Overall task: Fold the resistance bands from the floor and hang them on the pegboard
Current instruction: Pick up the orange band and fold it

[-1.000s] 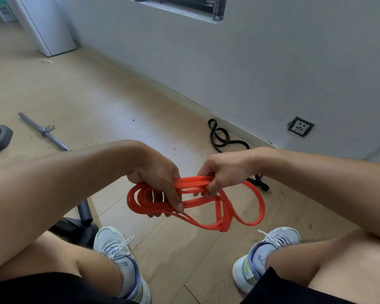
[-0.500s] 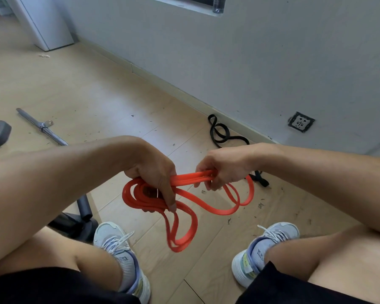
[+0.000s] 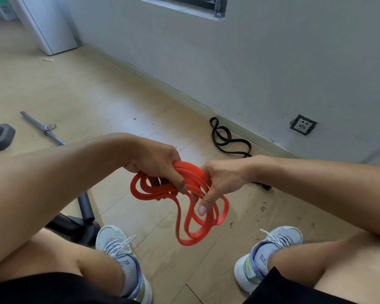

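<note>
My knees and black shorts fill the near edge, and just past them my two grey shoes, the left shoe (image 3: 121,257) and the right shoe (image 3: 270,249), stand apart on the wooden floor (image 3: 97,95). Above the gap between them I hold the orange band (image 3: 198,207) in the air, gathered into several loops. My left hand (image 3: 156,165) has its fingers curled round the bundled strands at the left, with a bunch of coils sticking out to the left of my fist. My right hand (image 3: 222,178) touches the same bundle just beside it, thumb pointing down over the strands, the other fingers tucked behind the loops; loose loops hang below both hands. To my near left stands a dark piece of gym gear (image 3: 83,218). Farther off, a black band (image 3: 226,141) lies in curls on the floor near the baseboard, partly hidden behind my right wrist. Far left lies a metal bar (image 3: 43,128). A wall socket (image 3: 303,127) sits low on the grey wall.
</note>
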Available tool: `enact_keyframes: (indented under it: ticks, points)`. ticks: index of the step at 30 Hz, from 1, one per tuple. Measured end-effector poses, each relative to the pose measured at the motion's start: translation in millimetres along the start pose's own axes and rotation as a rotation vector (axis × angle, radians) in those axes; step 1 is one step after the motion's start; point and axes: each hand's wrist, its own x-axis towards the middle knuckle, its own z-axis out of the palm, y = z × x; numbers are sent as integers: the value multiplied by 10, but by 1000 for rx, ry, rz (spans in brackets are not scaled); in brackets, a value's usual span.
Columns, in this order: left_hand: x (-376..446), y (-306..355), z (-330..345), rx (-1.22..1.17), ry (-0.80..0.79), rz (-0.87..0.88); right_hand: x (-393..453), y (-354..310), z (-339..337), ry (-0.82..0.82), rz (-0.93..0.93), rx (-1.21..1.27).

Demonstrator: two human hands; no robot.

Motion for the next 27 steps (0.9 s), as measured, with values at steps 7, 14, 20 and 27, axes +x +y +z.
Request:
enact_keyframes:
  ticks: [7,14,20,27]
  points:
    - [-100,-96,-170,-195,214,65,-56,23,-97,221,-43,208]
    - [-141,-59,-148,-306,257,79,-121,4,-103,120,-37,466]
    - [-143,18,-135,-399,363,118,-68,-100,-19,371,-16,240]
    - [-111,54,-148,217,634,224,-28,-70,-109,509,57,197]
